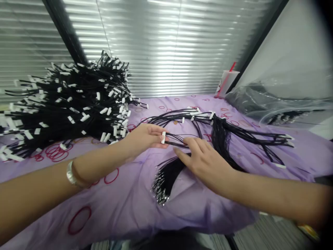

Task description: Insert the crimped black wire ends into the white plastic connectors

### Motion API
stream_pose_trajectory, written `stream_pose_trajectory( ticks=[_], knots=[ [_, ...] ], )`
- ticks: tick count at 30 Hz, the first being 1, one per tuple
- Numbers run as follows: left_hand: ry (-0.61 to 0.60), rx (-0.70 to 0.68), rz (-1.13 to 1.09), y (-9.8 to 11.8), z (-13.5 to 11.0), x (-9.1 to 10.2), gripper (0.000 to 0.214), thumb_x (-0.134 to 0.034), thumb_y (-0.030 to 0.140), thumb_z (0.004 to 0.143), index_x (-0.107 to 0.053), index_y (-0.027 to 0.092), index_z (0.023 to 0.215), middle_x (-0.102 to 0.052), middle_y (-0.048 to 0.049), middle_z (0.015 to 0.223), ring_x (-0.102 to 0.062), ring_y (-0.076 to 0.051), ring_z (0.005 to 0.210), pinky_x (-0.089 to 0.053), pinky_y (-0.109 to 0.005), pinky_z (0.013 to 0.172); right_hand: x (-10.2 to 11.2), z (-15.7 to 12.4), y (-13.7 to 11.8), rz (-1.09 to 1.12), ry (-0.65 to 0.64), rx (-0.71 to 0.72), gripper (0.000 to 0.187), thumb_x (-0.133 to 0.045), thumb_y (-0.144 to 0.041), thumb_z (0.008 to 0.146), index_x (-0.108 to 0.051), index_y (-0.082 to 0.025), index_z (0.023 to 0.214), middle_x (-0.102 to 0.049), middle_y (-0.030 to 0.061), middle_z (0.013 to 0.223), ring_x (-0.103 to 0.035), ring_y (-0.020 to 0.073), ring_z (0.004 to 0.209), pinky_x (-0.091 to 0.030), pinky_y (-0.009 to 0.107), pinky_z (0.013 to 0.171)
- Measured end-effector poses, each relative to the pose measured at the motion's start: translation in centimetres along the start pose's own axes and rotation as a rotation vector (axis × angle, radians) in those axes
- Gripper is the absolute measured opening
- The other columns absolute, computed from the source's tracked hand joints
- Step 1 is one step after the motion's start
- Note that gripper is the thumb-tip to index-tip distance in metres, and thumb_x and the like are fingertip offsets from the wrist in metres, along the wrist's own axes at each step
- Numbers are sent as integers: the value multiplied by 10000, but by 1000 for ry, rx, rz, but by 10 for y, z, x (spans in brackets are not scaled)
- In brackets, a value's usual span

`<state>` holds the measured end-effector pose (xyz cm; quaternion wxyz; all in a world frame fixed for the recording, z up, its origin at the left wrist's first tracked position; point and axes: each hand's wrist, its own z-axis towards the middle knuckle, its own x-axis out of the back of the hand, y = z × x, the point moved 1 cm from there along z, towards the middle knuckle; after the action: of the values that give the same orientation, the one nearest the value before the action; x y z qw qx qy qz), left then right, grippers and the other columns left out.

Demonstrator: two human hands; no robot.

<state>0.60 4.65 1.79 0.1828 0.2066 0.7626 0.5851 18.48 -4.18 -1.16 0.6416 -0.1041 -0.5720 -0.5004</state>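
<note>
Between the thumb and fingers of my left hand (145,139) is a white connector (163,137), from which thin black wires (177,139) run to the right. My right hand (208,161) is closed over those wires with curled fingers, a short way from the connector; its palm side is hidden. Below the hands hangs a bundle of black wires (168,177) with bare silvery metal ends. Behind my right hand lie more black cables with white connectors (212,115), spread across the purple cloth (135,180).
At the left rises a large heap of black cables (78,111) with white connectors. Red rubber bands (80,219) lie scattered over the cloth. A cup with a red straw (227,83) stands at the back right, near a clear plastic bag (281,104). Window blinds (156,45) close off the back.
</note>
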Motion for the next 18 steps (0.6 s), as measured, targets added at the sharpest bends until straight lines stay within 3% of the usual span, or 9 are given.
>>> stream_pose_trajectory(
  ticks=[2, 4, 8, 11, 14, 18],
  knots=[
    [-31, -24, 1, 6, 8, -2, 145, -637, 120, 753, -659, 119, 896, -690, -44, 821, -661, -114, 781, -568, -277, 831, 3, -7, -9, -49, 103, 28, 430, -464, -72, 823, -567, -100, 1239, -519, 246, 1245, -563, 357, 1048, -501, 486, 821],
    [-60, -60, -13, 10, 15, -2, 126, -624, 105, 755, -661, 116, 875, -680, -35, 809, -652, -104, 769, -562, -285, 847, 1, -11, -14, -8, 76, 68, 470, -449, -55, 814, -526, -67, 1277, -499, 238, 1288, -530, 353, 1124, -492, 468, 874],
    [-102, -110, -25, 17, 25, -3, 135, -589, 91, 777, -660, 92, 892, -667, -41, 827, -644, -100, 780, -544, -300, 897, -14, -4, -6, 155, -276, 69, 551, -423, 23, 750, -459, 2, 1299, -577, 209, 1176, -583, 263, 1042, -503, 371, 863],
    [-135, -137, -21, 22, 27, -6, 159, -583, 92, 787, -656, 77, 928, -670, -57, 867, -643, -103, 797, -531, -316, 929, -22, 5, 13, 203, -489, -30, 455, -488, -10, 709, -553, -57, 1157, -589, 176, 1089, -574, 300, 1002, -470, 439, 846],
    [-129, -122, -38, 22, 26, -11, 151, -558, 70, 800, -648, 76, 921, -671, -55, 854, -653, -104, 772, -534, -334, 926, -26, 6, 31, 258, -608, -80, 366, -565, -64, 658, -584, -95, 1022, -566, 170, 1072, -571, 303, 956, -457, 422, 822],
    [-119, -84, -94, 15, 28, -19, 154, -576, 14, 772, -639, 86, 892, -674, -46, 818, -662, -107, 726, -547, -352, 898, -25, -4, 46, 334, -679, -96, 403, -533, -72, 650, -548, -95, 1052, -572, 168, 1071, -584, 269, 942, -454, 350, 802]
  ],
)
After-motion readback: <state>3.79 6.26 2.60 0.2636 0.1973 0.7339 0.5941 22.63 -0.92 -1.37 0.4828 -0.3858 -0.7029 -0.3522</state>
